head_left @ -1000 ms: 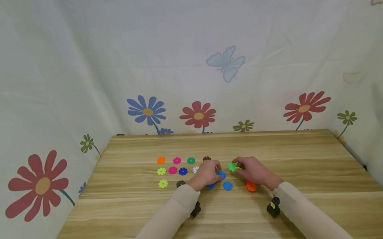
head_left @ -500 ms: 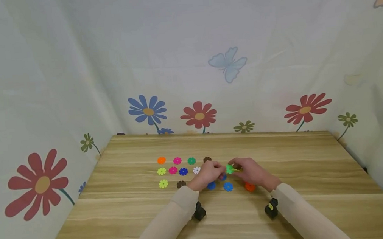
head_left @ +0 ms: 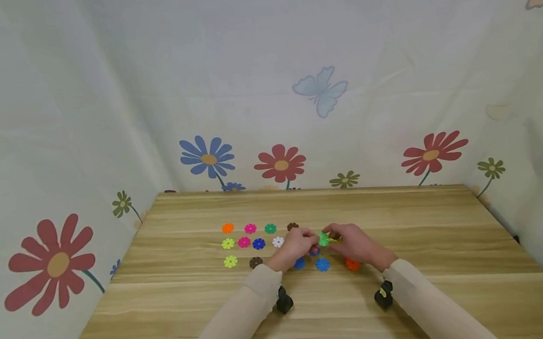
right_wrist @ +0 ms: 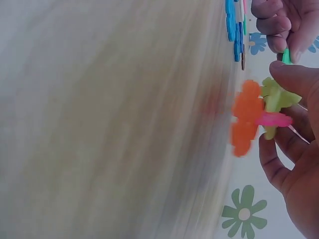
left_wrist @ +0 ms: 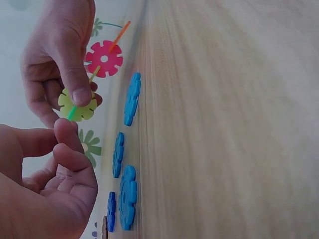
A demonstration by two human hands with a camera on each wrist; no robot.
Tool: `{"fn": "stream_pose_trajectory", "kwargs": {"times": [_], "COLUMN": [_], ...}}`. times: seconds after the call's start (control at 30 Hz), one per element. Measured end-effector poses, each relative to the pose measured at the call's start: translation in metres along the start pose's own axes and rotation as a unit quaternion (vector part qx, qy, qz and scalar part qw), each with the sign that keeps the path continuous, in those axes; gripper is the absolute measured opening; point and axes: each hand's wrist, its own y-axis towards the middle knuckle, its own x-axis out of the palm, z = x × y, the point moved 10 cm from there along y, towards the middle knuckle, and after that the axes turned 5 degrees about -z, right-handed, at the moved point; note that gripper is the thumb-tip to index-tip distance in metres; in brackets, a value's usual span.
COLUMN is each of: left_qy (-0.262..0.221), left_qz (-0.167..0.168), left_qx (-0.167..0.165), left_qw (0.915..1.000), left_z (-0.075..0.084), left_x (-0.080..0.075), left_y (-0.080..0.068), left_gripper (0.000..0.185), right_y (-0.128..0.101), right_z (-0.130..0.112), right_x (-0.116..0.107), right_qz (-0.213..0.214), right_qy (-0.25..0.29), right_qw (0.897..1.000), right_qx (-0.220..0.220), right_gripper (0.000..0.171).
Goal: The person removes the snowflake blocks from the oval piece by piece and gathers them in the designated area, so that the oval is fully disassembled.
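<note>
Above the bench (head_left: 402, 222), the left hand (head_left: 294, 247) curls its fingers (left_wrist: 67, 142) narrow, touching the green disc (head_left: 324, 239). Right of it, the right hand (head_left: 355, 244) pinches the joined cluster (right_wrist: 266, 117) of green, yellow-green, orange and pink discs. No writing shows.

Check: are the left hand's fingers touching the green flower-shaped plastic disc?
Cannot tell. In the head view the left hand meets the green flower-shaped plastic disc, too small to confirm; the left wrist view shows no clear contact.
</note>
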Motion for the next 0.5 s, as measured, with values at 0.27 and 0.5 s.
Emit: {"fn": "stream_pose_trajectory", "kwargs": {"times": [0.27, 0.5], "left_qy": [-0.033, -0.029], "left_qz": [0.009, 0.004], "left_qx": [-0.01, -0.012], "left_qw": [0.9994, 0.9995], "left_z": [-0.0019, -0.0048], "left_x": [-0.0059, -0.0042], "left_y": [-0.0004, 0.001], "left_gripper": [0.015, 0.011], "right_y": [-0.0039, -0.0049], "right_z": [0.0023, 0.0047], "right_x": [-0.0064, -0.0068], "right_qz": [0.03, 0.036], "right_qy": [-0.02, -0.03], "right_qw": [0.999, 0.998], "right_qx": [-0.014, -0.033], "right_gripper": [0.029, 0.023]}}
